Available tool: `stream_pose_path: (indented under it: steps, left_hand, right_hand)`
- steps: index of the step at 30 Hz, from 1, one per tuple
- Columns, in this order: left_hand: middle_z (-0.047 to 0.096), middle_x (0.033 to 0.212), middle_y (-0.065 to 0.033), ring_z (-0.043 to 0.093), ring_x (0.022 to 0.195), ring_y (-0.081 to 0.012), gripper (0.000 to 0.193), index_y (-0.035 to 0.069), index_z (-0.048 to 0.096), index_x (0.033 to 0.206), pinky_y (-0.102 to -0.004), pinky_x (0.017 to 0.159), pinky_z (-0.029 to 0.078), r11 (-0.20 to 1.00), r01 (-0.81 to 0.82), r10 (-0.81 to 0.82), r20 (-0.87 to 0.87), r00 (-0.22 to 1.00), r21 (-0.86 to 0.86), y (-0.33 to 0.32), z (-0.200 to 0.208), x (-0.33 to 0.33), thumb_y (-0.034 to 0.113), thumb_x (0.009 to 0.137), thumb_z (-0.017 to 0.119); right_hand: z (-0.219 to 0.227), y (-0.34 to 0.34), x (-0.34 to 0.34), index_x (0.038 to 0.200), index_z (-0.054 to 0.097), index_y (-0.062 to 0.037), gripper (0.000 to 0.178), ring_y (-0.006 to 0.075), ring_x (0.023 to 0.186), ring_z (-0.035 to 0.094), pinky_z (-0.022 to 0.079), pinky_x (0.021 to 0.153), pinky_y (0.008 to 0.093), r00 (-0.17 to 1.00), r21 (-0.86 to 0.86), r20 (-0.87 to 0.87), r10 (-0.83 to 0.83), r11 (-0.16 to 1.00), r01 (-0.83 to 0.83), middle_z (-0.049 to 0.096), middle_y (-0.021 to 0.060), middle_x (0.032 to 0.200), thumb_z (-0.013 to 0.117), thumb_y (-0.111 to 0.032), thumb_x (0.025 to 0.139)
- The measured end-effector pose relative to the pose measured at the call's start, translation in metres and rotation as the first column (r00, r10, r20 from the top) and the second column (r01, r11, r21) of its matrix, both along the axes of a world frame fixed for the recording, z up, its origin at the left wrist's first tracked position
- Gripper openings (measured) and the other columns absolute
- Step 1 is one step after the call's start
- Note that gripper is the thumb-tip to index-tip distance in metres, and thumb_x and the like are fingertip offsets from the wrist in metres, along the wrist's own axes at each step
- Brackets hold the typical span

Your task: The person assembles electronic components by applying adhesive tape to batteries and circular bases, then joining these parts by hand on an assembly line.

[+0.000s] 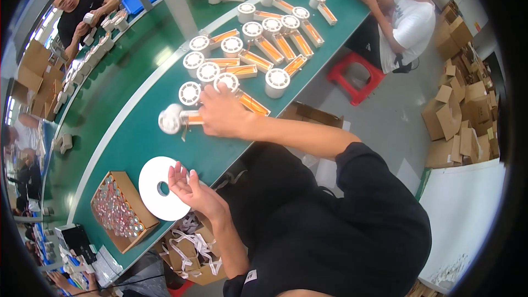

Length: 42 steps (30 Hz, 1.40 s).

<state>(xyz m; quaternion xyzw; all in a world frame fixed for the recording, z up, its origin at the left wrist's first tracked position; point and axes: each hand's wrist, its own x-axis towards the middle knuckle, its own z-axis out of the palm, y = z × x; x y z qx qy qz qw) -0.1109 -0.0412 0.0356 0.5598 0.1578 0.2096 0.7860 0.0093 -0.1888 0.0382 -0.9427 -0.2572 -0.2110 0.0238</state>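
My right hand point(224, 113) reaches over the near end of a group of white round-headed units point(272, 25) with slotted caps and open handles lined in orange. Its bent fingers close on the rim of one white unit point(227, 81), whose handle runs out beyond the hand. Another white unit point(170, 120), smeared by motion, lies left of that hand, the end of its handle hidden by the palm. My left hand point(195, 190) is open, palm up and fingers apart, over the edge of a white tape roll point(157, 201) lying flat on the green table point(132, 143).
Left of the roll, a cardboard box point(144, 217) holds many small round parts with red wires. Beneath the table edge stands a carton point(212, 275) with white strips. Two co-workers handle white parts across and at the far right, near a red stool point(357, 77). Cartons point(462, 107) pile up on the right.
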Motion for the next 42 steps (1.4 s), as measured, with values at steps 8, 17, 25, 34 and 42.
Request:
stream_pose_path:
  steps: [8,17,25,34,42]
  left_hand:
    - [0.05,0.119,-0.0137,0.048,0.11,-0.0197,0.038,0.001,0.04,0.124,-0.0332,0.096,0.04,0.999,-0.034,0.03,0.099,0.995,0.034,-0.007,0.014,-0.019,-0.01,0.088,0.048]
    - [0.056,0.101,-0.0125,0.054,0.085,-0.0165,0.035,0.003,0.041,0.122,-0.0266,0.074,0.046,0.938,0.267,-0.303,0.147,0.942,0.219,-0.022,-0.017,-0.075,-0.007,0.09,0.051]
    - [0.058,0.1,-0.0113,0.054,0.084,-0.0142,0.038,0.002,0.04,0.126,-0.0258,0.075,0.047,0.947,0.212,-0.184,-0.136,0.974,0.24,-0.019,-0.052,-0.115,-0.005,0.092,0.054]
    - [0.057,0.099,-0.0124,0.055,0.086,-0.0156,0.038,0.002,0.04,0.126,-0.0272,0.077,0.047,0.951,0.259,-0.244,-0.103,0.964,0.167,-0.022,-0.041,-0.1,-0.006,0.092,0.054]
    - [0.058,0.1,-0.0124,0.056,0.088,-0.0159,0.037,0.003,0.04,0.124,-0.0277,0.079,0.048,0.953,0.289,-0.283,-0.083,0.956,0.087,-0.005,-0.042,-0.1,-0.006,0.092,0.055]
  right_hand:
    - [0.022,-0.014,-0.003,0.083,0.067,-0.0026,0.039,0.0277,0.101,0.048,0.032,0.08,0.0463,0.998,0.158,0.069,-0.009,0.987,-0.002,0.056,0.0119,0.102,0.065,-0.041,0.078]
    - [0.064,-0.279,0.122,0.11,0.063,-0.003,0.047,0.034,0.108,0.05,0.037,0.09,0.0601,0.73,0.168,0.023,-0.683,0.722,0.671,0.053,0.0176,0.118,0.048,-0.046,0.097]
    - [-0.021,-0.414,0.18,0.14,0.051,-0.0126,0.064,0.0412,0.138,0.028,0.021,0.108,0.0626,0.232,0.041,-0.49,-0.841,0.243,0.969,0.031,0.0189,0.151,0.045,-0.056,0.094]
    - [0.023,-0.381,0.149,0.122,0.061,-0.0109,0.052,0.0365,0.12,0.052,0.036,0.097,0.0584,0.61,0.376,-0.238,-0.756,0.507,0.776,0.056,0.0159,0.127,0.053,-0.052,0.09]
    - [0.056,-0.066,-0.055,0.117,0.059,-0.014,0.047,0.0333,0.095,0.055,0.047,0.078,0.0409,0.981,0.224,-0.196,0.007,0.974,0.037,0.051,0.0137,0.115,0.072,-0.043,0.083]
